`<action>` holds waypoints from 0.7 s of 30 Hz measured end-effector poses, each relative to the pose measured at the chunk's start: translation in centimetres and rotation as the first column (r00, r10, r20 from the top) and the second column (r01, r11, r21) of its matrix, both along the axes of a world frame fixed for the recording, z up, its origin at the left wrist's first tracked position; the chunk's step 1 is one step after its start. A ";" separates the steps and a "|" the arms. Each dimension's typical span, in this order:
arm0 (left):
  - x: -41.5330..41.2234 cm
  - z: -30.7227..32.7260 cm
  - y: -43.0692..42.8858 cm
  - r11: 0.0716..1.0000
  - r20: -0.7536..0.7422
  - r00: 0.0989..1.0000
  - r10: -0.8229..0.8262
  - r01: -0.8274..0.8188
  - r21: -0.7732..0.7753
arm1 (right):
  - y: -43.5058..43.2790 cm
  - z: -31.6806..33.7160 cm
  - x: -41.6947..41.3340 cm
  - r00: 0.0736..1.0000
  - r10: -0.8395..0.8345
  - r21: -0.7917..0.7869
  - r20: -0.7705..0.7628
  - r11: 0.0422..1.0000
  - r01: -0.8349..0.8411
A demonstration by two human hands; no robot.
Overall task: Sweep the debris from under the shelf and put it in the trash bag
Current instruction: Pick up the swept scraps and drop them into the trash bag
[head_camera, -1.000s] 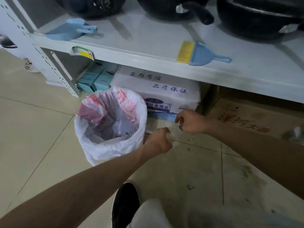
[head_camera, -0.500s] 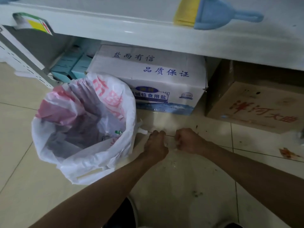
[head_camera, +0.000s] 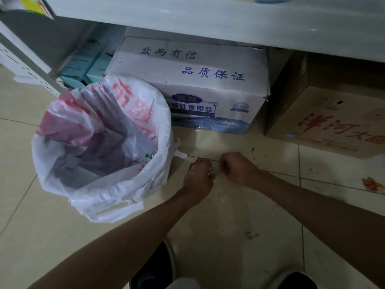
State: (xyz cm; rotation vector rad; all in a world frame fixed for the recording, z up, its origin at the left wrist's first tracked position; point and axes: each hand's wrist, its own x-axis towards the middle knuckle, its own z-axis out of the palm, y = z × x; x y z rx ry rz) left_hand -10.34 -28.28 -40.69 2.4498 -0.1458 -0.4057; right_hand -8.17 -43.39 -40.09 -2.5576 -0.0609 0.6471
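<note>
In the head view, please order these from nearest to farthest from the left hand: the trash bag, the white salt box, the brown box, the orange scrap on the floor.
From the left hand:
1. Trash bag, just to its left.
2. White salt box, ahead under the shelf.
3. Brown box, ahead on the right.
4. Orange scrap, far right on the floor.
</note>
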 end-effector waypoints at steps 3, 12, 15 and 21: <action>0.1 -0.1 0.1 1.000 0.012 1.000 -0.003 0.004 -0.006 | 0.0 0.2 -0.1 0.999 -0.003 0.059 0.041 0.998 0.001; 0.1 0.1 -0.1 1.000 -0.024 1.000 0.012 -0.012 0.007 | 0.5 0.4 -0.3 0.991 -0.024 0.151 0.129 0.988 0.004; 0.1 0.2 -0.2 1.000 -0.029 0.999 0.020 -0.020 0.004 | 0.7 0.3 -0.1 0.992 -0.008 0.126 0.128 0.992 -0.008; 0.0 0.4 -0.2 0.999 -0.033 0.999 0.032 -0.032 -0.003 | 0.8 0.0 -0.1 0.992 0.051 0.043 0.116 0.997 -0.057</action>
